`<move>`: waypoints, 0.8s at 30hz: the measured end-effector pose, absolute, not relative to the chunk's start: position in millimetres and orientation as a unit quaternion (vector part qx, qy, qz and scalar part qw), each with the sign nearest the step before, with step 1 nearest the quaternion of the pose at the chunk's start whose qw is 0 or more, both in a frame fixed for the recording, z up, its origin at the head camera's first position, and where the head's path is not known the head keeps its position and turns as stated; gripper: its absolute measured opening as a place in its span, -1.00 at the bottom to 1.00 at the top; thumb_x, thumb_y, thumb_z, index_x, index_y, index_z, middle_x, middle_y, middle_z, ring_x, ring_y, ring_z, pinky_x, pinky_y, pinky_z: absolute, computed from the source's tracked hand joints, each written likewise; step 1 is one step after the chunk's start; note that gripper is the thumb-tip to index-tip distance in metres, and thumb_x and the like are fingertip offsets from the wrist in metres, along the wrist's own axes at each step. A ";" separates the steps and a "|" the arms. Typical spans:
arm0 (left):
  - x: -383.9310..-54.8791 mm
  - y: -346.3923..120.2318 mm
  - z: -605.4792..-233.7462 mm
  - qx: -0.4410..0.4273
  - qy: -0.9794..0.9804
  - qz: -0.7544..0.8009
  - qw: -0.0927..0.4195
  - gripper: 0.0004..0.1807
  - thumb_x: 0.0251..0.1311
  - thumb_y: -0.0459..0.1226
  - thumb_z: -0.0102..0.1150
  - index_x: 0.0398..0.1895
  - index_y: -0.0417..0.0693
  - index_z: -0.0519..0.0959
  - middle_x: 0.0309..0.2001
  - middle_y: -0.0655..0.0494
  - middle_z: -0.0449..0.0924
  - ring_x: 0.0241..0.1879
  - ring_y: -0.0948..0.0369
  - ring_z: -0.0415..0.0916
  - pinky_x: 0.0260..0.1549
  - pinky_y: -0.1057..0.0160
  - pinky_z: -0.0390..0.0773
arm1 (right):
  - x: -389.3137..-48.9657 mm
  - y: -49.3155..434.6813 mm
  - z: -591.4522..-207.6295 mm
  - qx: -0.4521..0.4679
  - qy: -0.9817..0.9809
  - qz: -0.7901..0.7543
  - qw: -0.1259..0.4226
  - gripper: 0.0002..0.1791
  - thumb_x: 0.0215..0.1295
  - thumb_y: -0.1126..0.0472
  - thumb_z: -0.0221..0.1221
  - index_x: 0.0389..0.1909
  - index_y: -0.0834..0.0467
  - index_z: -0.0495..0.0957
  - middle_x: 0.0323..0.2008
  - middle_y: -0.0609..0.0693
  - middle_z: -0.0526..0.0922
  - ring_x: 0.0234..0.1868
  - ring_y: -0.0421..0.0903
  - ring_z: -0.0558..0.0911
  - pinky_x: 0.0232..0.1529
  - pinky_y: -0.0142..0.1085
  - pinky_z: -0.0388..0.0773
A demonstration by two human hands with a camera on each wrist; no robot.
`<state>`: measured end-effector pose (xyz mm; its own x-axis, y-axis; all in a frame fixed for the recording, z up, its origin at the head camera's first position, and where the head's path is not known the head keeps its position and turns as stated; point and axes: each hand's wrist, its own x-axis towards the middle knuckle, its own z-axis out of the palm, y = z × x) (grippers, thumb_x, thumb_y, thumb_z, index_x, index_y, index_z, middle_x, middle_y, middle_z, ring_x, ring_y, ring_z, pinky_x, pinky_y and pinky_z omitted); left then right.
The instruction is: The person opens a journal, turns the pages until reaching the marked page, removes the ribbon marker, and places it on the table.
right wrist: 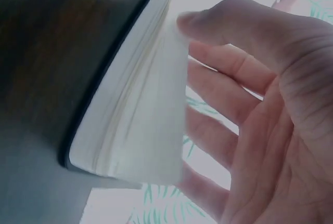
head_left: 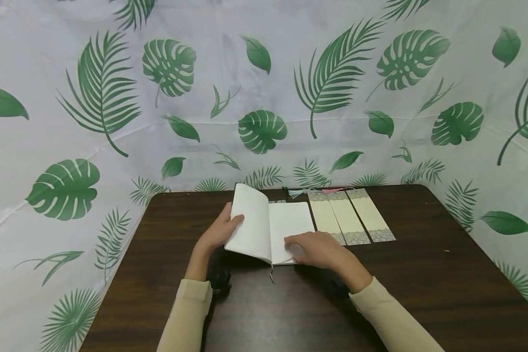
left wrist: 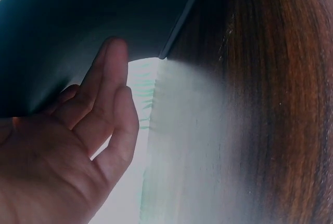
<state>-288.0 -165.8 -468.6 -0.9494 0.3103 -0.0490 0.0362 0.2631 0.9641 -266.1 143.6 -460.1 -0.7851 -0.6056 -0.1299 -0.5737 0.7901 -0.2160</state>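
An open notebook (head_left: 290, 217) with lined white pages and a dark cover (left wrist: 78, 21) is at the table's far middle. Its left half is raised and tilted. My left hand (head_left: 217, 232) holds that half, thumb on the page and fingers behind the cover. At the right half, my right hand (head_left: 321, 249) pinches page edges (right wrist: 156, 104) between thumb and fingers; in the right wrist view the leaves bend up from the block beneath. A thin ribbon (head_left: 271, 276) hangs from the spine's lower end.
Several cream bookmarks (head_left: 347, 217) with patterned ends lie right of the notebook, one partly under its page. Behind are a blue tassel (head_left: 297, 193) and a pink tassel (head_left: 332, 190). A patterned strip (head_left: 277, 201) peeks out behind the notebook. A leaf-print cloth (head_left: 264, 98) surrounds the brown table (head_left: 422, 283).
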 end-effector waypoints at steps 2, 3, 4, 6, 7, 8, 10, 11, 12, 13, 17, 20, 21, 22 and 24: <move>-287.4 -165.3 -468.0 0.111 0.787 0.596 0.113 -0.37 0.73 -0.19 -0.19 0.69 -0.16 -0.08 0.31 -0.35 0.32 -0.14 0.03 0.60 -0.14 0.15 0.63 | -265.8 144.9 -458.9 -0.306 0.944 -0.082 0.089 -0.82 0.40 0.16 0.39 -0.03 -0.09 0.71 -0.12 -0.15 0.80 -0.39 -0.11 0.60 -0.40 -0.15 0.51; -287.2 -165.2 -467.9 0.112 0.787 0.596 0.112 -0.36 0.73 -0.19 -0.19 0.69 -0.16 -0.08 0.31 -0.35 0.32 -0.14 0.03 0.61 -0.14 0.15 0.63 | -265.7 145.6 -457.9 -0.301 0.946 -0.084 0.087 -0.86 0.39 0.18 0.39 -0.11 -0.10 0.69 -0.20 -0.18 0.78 -0.45 -0.14 0.53 -0.45 -0.18 0.44; -287.5 -165.1 -468.2 0.111 0.788 0.595 0.111 -0.36 0.73 -0.19 -0.19 0.69 -0.16 -0.08 0.31 -0.35 0.32 -0.13 0.02 0.60 -0.14 0.15 0.63 | -265.9 146.7 -457.2 -0.293 0.948 -0.086 0.084 -0.88 0.39 0.20 0.38 -0.16 -0.10 0.68 -0.25 -0.20 0.75 -0.48 -0.15 0.47 -0.46 -0.20 0.40; -287.9 -165.2 -468.7 0.108 0.790 0.593 0.110 -0.36 0.73 -0.18 -0.18 0.69 -0.15 -0.08 0.32 -0.34 0.32 -0.12 0.02 0.60 -0.13 0.15 0.62 | -266.8 149.1 -455.7 -0.280 0.952 -0.091 0.080 -0.87 0.37 0.21 0.40 -0.19 -0.09 0.66 -0.26 -0.19 0.74 -0.45 -0.17 0.49 -0.42 -0.18 0.43; -288.2 -165.3 -469.1 0.107 0.791 0.592 0.110 -0.35 0.73 -0.18 -0.18 0.70 -0.14 -0.08 0.32 -0.34 0.32 -0.11 0.01 0.60 -0.12 0.16 0.62 | -267.5 150.3 -455.1 -0.273 0.954 -0.094 0.076 -0.86 0.36 0.21 0.41 -0.17 -0.08 0.67 -0.21 -0.17 0.76 -0.39 -0.15 0.55 -0.36 -0.15 0.48; -288.6 -165.5 -469.5 0.106 0.792 0.591 0.110 -0.35 0.73 -0.18 -0.17 0.70 -0.14 -0.08 0.32 -0.34 0.32 -0.11 0.01 0.60 -0.11 0.16 0.61 | -268.7 151.7 -454.5 -0.270 0.955 -0.096 0.071 -0.83 0.35 0.22 0.43 -0.11 -0.05 0.69 -0.12 -0.13 0.78 -0.30 -0.12 0.61 -0.29 -0.11 0.54; -289.4 -165.7 -470.7 0.104 0.794 0.589 0.108 -0.35 0.73 -0.18 -0.17 0.70 -0.14 -0.08 0.34 -0.33 0.31 -0.09 0.01 0.59 -0.10 0.16 0.60 | -271.7 154.6 -453.6 -0.266 0.957 -0.098 0.058 -0.69 0.32 0.21 0.46 0.05 0.00 0.70 0.13 0.01 0.76 -0.04 0.02 0.71 -0.06 0.03 0.65; -289.5 -165.7 -471.0 0.104 0.794 0.589 0.108 -0.35 0.73 -0.18 -0.16 0.70 -0.14 -0.08 0.34 -0.33 0.31 -0.08 0.00 0.59 -0.10 0.16 0.60 | -273.4 156.2 -453.1 -0.264 0.958 -0.100 0.052 -0.58 0.29 0.20 0.49 0.15 0.03 0.68 0.27 0.09 0.71 0.12 0.10 0.71 0.06 0.11 0.64; -289.7 -165.8 -471.4 0.104 0.794 0.589 0.107 -0.35 0.73 -0.18 -0.16 0.70 -0.14 -0.07 0.34 -0.32 0.31 -0.08 0.01 0.59 -0.09 0.16 0.60 | -274.7 157.8 -452.4 -0.263 0.959 -0.102 0.042 -0.47 0.26 0.19 0.51 0.25 0.05 0.65 0.39 0.15 0.62 0.25 0.19 0.67 0.14 0.17 0.63; -289.8 -165.8 -471.6 0.103 0.795 0.589 0.106 -0.35 0.73 -0.18 -0.16 0.70 -0.13 -0.07 0.34 -0.32 0.31 -0.07 0.00 0.58 -0.07 0.16 0.59 | -276.1 159.3 -452.0 -0.259 0.959 -0.106 0.035 -0.35 0.24 0.18 0.53 0.36 0.06 0.59 0.50 0.20 0.51 0.37 0.26 0.59 0.22 0.22 0.59; -289.7 -166.0 -471.8 0.101 0.798 0.585 0.103 -0.34 0.72 -0.17 -0.15 0.70 -0.12 -0.07 0.37 -0.31 0.31 0.00 -0.03 0.56 0.00 0.14 0.56 | -279.9 164.5 -449.4 -0.237 0.960 -0.148 0.013 0.05 0.25 0.05 0.55 0.68 0.13 0.22 0.68 0.35 0.14 0.53 0.44 0.39 0.27 0.34 0.52; -289.5 -166.0 -471.6 0.102 0.799 0.584 0.101 -0.33 0.72 -0.17 -0.14 0.71 -0.12 -0.07 0.40 -0.29 0.29 0.06 -0.04 0.52 0.05 0.13 0.52 | -282.2 164.4 -450.6 -0.223 0.953 -0.205 0.006 0.24 0.36 -0.06 0.47 0.77 0.20 -0.15 0.69 0.35 0.10 0.53 0.40 0.41 0.26 0.29 0.55; -289.4 -165.9 -471.8 0.102 0.799 0.584 0.101 -0.33 0.72 -0.17 -0.14 0.71 -0.12 -0.07 0.41 -0.29 0.28 0.07 -0.04 0.51 0.06 0.14 0.51 | -282.5 163.8 -451.5 -0.216 0.950 -0.223 0.010 0.28 0.40 -0.08 0.43 0.77 0.19 -0.28 0.69 0.33 0.12 0.49 0.38 0.47 0.21 0.25 0.58; -289.3 -165.7 -472.1 0.103 0.798 0.585 0.101 -0.33 0.72 -0.17 -0.14 0.71 -0.12 -0.08 0.41 -0.30 0.28 0.06 -0.04 0.51 0.05 0.13 0.51 | -282.4 162.7 -452.6 -0.207 0.947 -0.244 0.017 0.30 0.44 -0.09 0.39 0.77 0.17 -0.41 0.69 0.30 0.14 0.45 0.35 0.52 0.16 0.22 0.60; -289.1 -165.2 -472.6 0.104 0.797 0.586 0.102 -0.33 0.72 -0.17 -0.14 0.71 -0.13 -0.07 0.40 -0.31 0.28 0.05 -0.04 0.52 0.03 0.13 0.53 | -281.9 159.3 -455.6 -0.189 0.938 -0.289 0.037 0.34 0.51 -0.08 0.34 0.73 0.08 -0.62 0.68 0.23 0.20 0.44 0.29 0.56 0.14 0.15 0.62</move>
<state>-289.1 -165.2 -472.6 -0.9574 0.2859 -0.0404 0.0466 0.2911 0.9555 -281.9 159.3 -455.6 -0.9258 -0.3759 0.0393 -0.3330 0.7619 -0.5555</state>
